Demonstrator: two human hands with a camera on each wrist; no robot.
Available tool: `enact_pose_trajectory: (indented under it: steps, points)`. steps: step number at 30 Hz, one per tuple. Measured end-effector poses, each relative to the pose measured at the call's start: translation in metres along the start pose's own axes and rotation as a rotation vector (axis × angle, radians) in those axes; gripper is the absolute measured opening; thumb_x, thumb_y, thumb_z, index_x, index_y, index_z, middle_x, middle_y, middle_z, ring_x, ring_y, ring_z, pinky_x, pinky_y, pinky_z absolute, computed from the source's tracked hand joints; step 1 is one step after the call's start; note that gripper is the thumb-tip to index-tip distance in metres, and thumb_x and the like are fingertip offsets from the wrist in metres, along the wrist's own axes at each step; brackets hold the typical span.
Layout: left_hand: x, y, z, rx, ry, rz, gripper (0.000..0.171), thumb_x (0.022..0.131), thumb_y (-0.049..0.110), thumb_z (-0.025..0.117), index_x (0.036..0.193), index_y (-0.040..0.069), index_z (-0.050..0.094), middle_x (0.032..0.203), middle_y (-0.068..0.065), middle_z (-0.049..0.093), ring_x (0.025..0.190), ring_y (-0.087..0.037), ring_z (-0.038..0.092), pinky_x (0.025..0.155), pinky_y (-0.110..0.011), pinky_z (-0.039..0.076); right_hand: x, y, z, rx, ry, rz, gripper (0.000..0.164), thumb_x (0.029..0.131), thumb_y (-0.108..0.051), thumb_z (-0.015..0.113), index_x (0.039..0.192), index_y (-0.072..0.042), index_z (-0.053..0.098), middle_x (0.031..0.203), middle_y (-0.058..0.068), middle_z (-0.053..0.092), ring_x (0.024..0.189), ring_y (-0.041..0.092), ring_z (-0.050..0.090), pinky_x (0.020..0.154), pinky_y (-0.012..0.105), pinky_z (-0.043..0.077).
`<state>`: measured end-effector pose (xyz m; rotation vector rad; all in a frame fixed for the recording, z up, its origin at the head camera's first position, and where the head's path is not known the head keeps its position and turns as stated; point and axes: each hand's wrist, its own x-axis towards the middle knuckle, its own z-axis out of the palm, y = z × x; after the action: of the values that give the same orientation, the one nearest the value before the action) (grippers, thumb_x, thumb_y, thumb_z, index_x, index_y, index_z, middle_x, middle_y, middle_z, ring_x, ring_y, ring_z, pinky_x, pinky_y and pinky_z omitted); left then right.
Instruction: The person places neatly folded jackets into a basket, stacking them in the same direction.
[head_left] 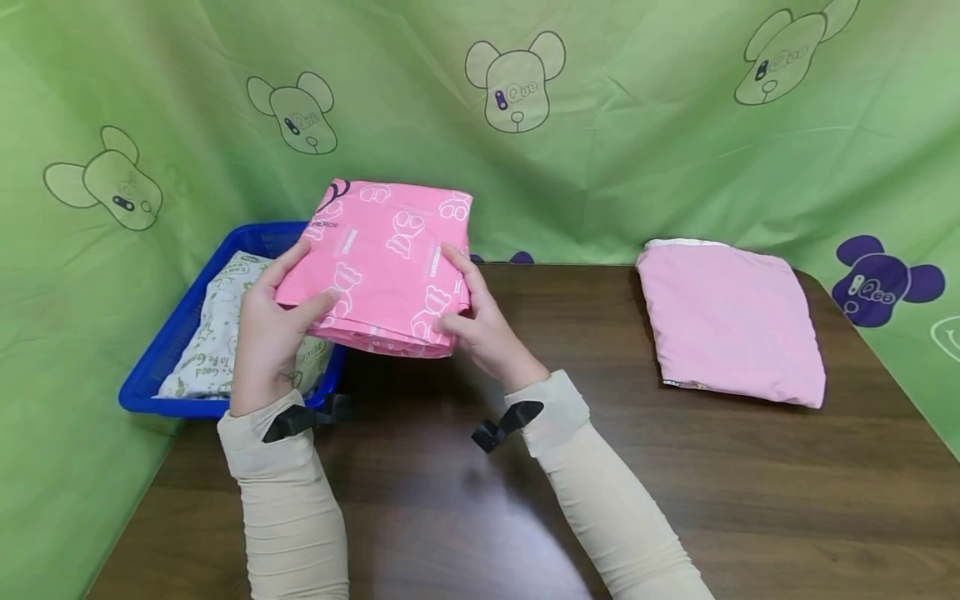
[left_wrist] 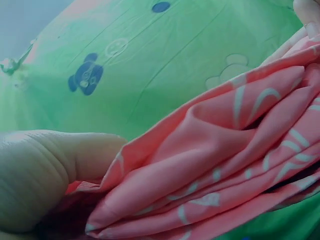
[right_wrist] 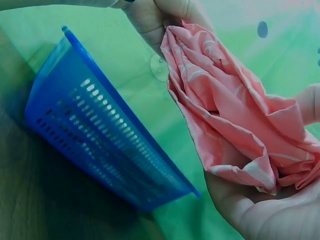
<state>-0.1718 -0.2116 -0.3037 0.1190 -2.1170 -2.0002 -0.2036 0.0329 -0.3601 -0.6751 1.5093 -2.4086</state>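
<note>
A green curtain printed with outlined animal heads hangs along the far and left edges of the desk, which has a dark wood-grain top. At the desk's left edge, toward the far-left corner, sits a blue basket with slotted walls. A pale pink folded cloth lies flat near the far-right corner, well apart from the basket and from both hands.

The bright pink cloth, folded into a thick pad with white bear outlines and some dark print, is held up above the desk between the hands, slightly tilted; both wrist views show loose layers along its folded edges. In the head view it stands in front of the basket's right part and hides it. Inside the basket lies a white patterned cloth, partly covered from view by the left arm.

The left hand grips the pad's left side, its thumb on the near face. The right hand pinches the right side, thumb near the lower corner; some fingers are hidden behind the fabric. Each wrist wears a black strap.
</note>
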Motion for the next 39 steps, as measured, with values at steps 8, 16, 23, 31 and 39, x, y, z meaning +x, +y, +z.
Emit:
enact_pose_trajectory:
  steps: [8, 16, 23, 31, 39]
  points:
    - [0.003, -0.002, -0.017, -0.136, 0.161, -0.004, 0.068, 0.082, -0.009, 0.075, 0.141, 0.022, 0.062, 0.154, -0.004, 0.040, 0.131, -0.029, 0.044, 0.076, -0.018, 0.056, 0.016, 0.008, 0.022, -0.014, -0.001, 0.034, 0.096, 0.083, 0.019, 0.052, 0.161, -0.025, 0.020, 0.149, 0.017, 0.029, 0.111, 0.029, 0.053, 0.085, 0.032, 0.057]
    - [0.005, -0.004, -0.036, -0.301, 0.308, -0.012, 0.067, 0.078, -0.021, 0.071, 0.135, 0.016, 0.068, 0.149, -0.007, 0.046, 0.129, -0.029, 0.049, 0.077, -0.023, 0.058, 0.028, 0.022, 0.042, -0.077, -0.020, 0.053, 0.095, 0.086, 0.019, 0.057, 0.162, -0.025, 0.021, 0.153, 0.014, 0.029, 0.115, 0.026, 0.054, 0.092, 0.031, 0.054]
    - [0.008, -0.011, -0.052, -0.452, 0.390, 0.004, 0.068, 0.075, -0.030, 0.066, 0.130, 0.010, 0.070, 0.143, -0.009, 0.047, 0.120, -0.026, 0.052, 0.072, -0.027, 0.059, 0.034, 0.031, 0.056, -0.195, -0.047, 0.046, 0.093, 0.088, 0.014, 0.063, 0.162, -0.025, 0.022, 0.158, 0.010, 0.026, 0.122, 0.028, 0.052, 0.101, 0.037, 0.051]
    - [0.005, -0.013, -0.067, -0.517, 0.474, -0.020, 0.067, 0.072, -0.033, 0.064, 0.124, 0.008, 0.072, 0.139, -0.011, 0.051, 0.112, -0.022, 0.058, 0.068, -0.028, 0.059, 0.043, 0.044, 0.071, -0.240, -0.075, 0.074, 0.092, 0.089, 0.013, 0.063, 0.162, -0.025, 0.022, 0.158, 0.010, 0.028, 0.119, 0.028, 0.056, 0.099, 0.034, 0.052]
    - [0.009, -0.018, -0.070, -0.465, 0.579, 0.026, 0.063, 0.072, -0.034, 0.059, 0.118, 0.007, 0.074, 0.134, -0.011, 0.055, 0.117, -0.022, 0.055, 0.069, -0.024, 0.059, 0.048, 0.052, 0.083, -0.298, -0.041, 0.119, 0.087, 0.090, 0.009, 0.067, 0.161, -0.022, 0.026, 0.157, 0.013, 0.033, 0.116, 0.028, 0.059, 0.096, 0.031, 0.054]
